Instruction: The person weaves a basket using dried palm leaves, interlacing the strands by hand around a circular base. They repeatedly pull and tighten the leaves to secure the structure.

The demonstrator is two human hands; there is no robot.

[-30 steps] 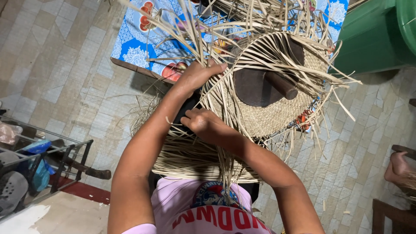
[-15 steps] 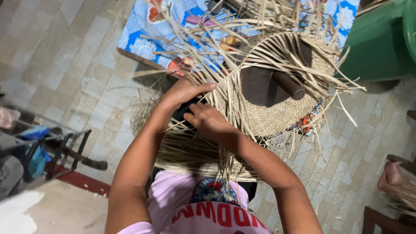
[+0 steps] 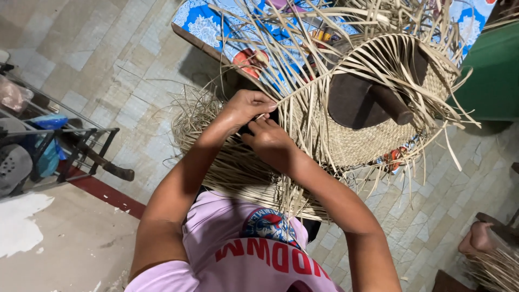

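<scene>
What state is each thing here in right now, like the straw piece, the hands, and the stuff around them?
Woven straw piece: partly woven, loose strands sticking out all round.
Dark wooden block: sitting inside the weave, partly covered by strands.
Left hand: grip closed, pinching a strand.
Right hand: fingers curled onto strands at the edge.
Blue patterned cloth: spread flat.
Green container: upright, cut off by the frame.

A floor of pale square tiles (image 3: pixel 86 54) spreads under everything, giving way at the lower left to a plain grey slab (image 3: pixel 59 249) edged by a dark red strip (image 3: pixel 102 192) and marked with 1 white patch (image 3: pixel 21 224). On the tiles stand a low wooden table (image 3: pixel 194 39) covered by a blue patterned cloth (image 3: pixel 203 19), a dark metal rack (image 3: pixel 70 148) at the left, and a green container (image 3: pixel 489 75) at the right, while loose dry straw (image 3: pixel 189 116) trails down beside the table
</scene>
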